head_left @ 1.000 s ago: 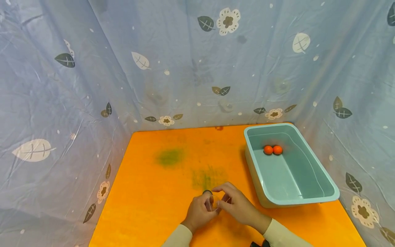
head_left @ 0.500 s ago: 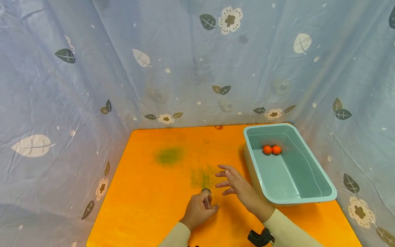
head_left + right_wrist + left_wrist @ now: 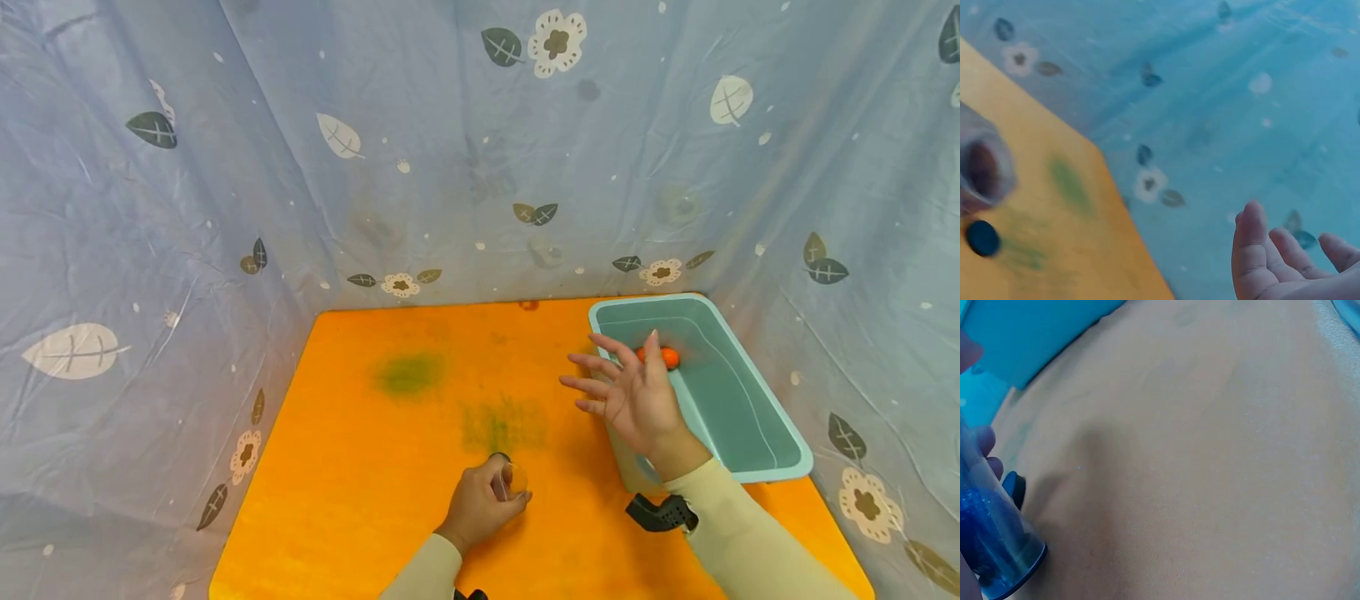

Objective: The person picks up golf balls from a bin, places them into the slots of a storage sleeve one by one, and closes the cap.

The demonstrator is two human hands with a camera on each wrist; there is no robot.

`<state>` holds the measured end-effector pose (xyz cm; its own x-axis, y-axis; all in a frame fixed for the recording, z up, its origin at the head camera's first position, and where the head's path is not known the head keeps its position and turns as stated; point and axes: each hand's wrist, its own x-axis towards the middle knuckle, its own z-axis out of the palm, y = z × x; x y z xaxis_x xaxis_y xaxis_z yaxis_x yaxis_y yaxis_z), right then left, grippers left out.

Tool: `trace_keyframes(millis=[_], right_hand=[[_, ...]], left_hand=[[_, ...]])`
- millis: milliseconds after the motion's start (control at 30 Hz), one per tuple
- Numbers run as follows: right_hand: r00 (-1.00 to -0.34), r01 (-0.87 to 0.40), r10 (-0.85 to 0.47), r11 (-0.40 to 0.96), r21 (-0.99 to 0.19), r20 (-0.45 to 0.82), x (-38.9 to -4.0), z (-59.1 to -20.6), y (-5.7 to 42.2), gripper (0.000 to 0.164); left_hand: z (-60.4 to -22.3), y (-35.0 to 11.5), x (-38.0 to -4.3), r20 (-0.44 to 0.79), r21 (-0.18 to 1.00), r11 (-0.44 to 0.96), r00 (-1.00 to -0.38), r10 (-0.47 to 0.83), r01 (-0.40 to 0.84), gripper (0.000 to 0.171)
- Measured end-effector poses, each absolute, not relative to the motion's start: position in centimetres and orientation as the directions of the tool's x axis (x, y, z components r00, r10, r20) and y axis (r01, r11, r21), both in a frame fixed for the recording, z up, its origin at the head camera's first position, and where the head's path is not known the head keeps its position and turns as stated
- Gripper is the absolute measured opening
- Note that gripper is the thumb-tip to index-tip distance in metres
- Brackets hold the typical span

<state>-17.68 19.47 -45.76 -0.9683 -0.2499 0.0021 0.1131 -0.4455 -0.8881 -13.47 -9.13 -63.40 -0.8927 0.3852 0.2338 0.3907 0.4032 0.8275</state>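
Container (image 3: pixel 514 481), clear and cylindrical, in the grip of left hand (image 3: pixel 478 506), at the near middle part of orange bench (image 3: pixel 352 475). Fingers and thumb bent round the wall, with the round mouth uncovered and seen well from the right wrist view. From the left wrist view, something blue visible through the wall, and a dark edge at the lower end; whether content or only reflection, cannot tell. Exact tilt of the container and contact with the bench also not possible to tell.

Just beside the container, dark disc (image 3: pixel 982 238), partly hidden by the left hand in the head view. Resting on the bench or leaning against the fingers, cannot tell which.

Right hand (image 3: pixel 637 404) open, with fingers spread apart and palm turned upward, well apart from the left hand. In the head view, located in front of the left rim of basin (image 3: pixel 801 454), with height over the rim unclear.

Basin of pale blue-green colour, placed at the right side of the bench. Inside, toward the far end, red round things (image 3: pixel 670 358), one nearly covered by the right thumb.

On the right wrist, black device (image 3: pixel 662 512), next to pale sleeve (image 3: pixel 750 533). On the bench, blurry green stains (image 3: pixel 408 373). Behind and at both sides, blue-grey curtain (image 3: pixel 435 167) with printed leaves and flowers.
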Motion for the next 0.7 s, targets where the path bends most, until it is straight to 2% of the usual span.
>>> trace_keyframes(millis=[233, 433, 700], right_hand=[[-0.988, 0.096, -0.154, -0.508, -0.856, -0.019, -20.6, -44.5, 24.0, 0.095], [-0.988, 0.155, -0.073, -0.534, -0.831, -0.138, -22.4, -44.5, 27.1, 0.1], [-0.951, 0.252, 0.009, -0.561, -0.789, -0.309, -24.8, -47.0, 29.3, 0.104]], left_hand=[[-63.4, -9.2, -13.6, 0.209, 0.829, 0.417, -0.899, 0.385, 0.372, 0.031], [-63.3, -9.1, -13.6, 0.193, 0.833, 0.421, -0.901, 0.388, 0.359, 0.031], [-63.4, -9.2, -13.6, 0.187, 0.839, 0.415, -0.904, 0.385, 0.351, 0.031]])
